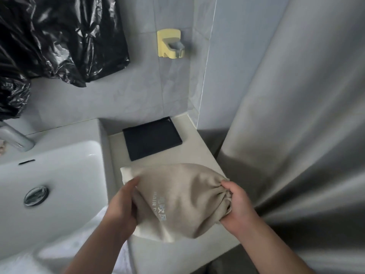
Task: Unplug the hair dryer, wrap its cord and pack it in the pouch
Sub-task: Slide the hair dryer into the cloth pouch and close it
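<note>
A beige fabric pouch [177, 198] with pale printed lettering lies bulging on the cream counter [177, 256]. Its contents are hidden, so no hair dryer or cord shows. My left hand [120, 208] grips the pouch's left side. My right hand [239, 208] is closed around the gathered, puckered mouth of the pouch at its right end. A yellow wall holder [169, 45] with a grey hook is mounted on the tiled wall above.
A black rectangular tray [152, 138] sits at the back of the counter. The white sink [49, 184] with drain and tap is on the left. Black plastic bags [59, 36] hang upper left. A grey curtain [296, 115] hangs on the right.
</note>
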